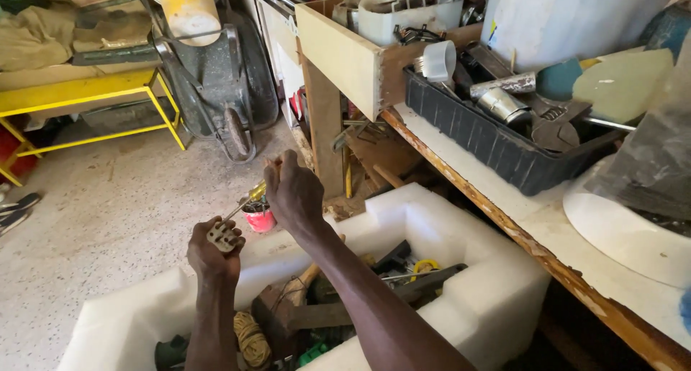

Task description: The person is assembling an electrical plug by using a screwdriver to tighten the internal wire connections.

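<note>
Fingers of the left hand [214, 252] curl tightly around a small beige electrical fitting [222, 236], pinching it by its edges so its slotted face stays exposed. The right hand [294, 192] is closed around the yellow handle of a screwdriver [245, 202], whose thin shaft runs down to the fitting; the tip appears to touch it, though the contact itself is too small to confirm. Both hands hover above the near-left corner of a white foam box [497, 277], which serves as the landmark.

Judging by its look, the fitting is light, rigid and probably brittle plastic, so a firm hold by the sides, clear of the screw face, seems the safest grip; the smooth casing could twist under the driver's pressure. The screwdriver looks stiff and light.

Inside the foam box lie a coil of yellowish cord [250, 338], a wooden-handled tool, dark metal pieces and a yellow tape measure, all jumbled. Just beyond the box, on the floor, stands a small red tin [259, 217]. Right of the box, up on the workbench [533, 213], a dark plastic crate [475, 137] holds metal cans, a roll of tape and a wrench. Far beyond the box to the left leans a wheelbarrow [216, 83].
</note>
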